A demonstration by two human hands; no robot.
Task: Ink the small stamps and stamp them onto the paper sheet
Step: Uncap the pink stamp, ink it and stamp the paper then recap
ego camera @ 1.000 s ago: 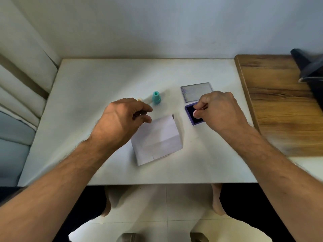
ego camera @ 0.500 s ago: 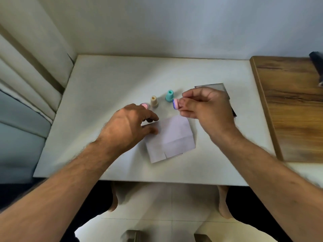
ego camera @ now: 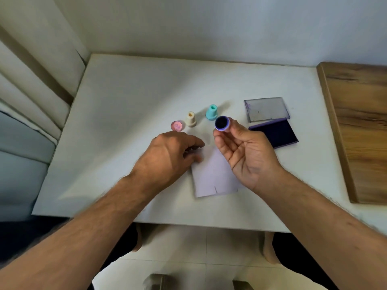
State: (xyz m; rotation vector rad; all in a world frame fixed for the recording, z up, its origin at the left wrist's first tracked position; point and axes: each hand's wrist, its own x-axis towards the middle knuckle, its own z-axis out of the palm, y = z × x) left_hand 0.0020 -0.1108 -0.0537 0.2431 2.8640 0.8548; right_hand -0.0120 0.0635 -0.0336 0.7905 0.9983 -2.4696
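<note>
My right hand (ego camera: 245,155) holds a small purple stamp (ego camera: 222,123) in its fingertips above the table, its dark inked face turned up toward me. My left hand (ego camera: 167,158) rests palm down on the left edge of the folded white paper sheet (ego camera: 211,174), fingers spread and holding nothing. Three more small stamps stand behind the paper: a pink one (ego camera: 177,125), a cream one (ego camera: 191,118) and a teal one (ego camera: 211,112). The open ink pad (ego camera: 276,132) with its dark purple surface lies to the right of my right hand.
The ink pad's clear lid (ego camera: 267,109) lies just behind the pad. The white table (ego camera: 129,105) meets a wooden surface (ego camera: 360,126) on the right and a wall at the back. Cushions or upholstery (ego camera: 27,114) border the left side.
My right hand lifted the purple stamp off the ink pad, carried it left and turned its inked face up. My view shifted, so the pink and cream stamps now show.
</note>
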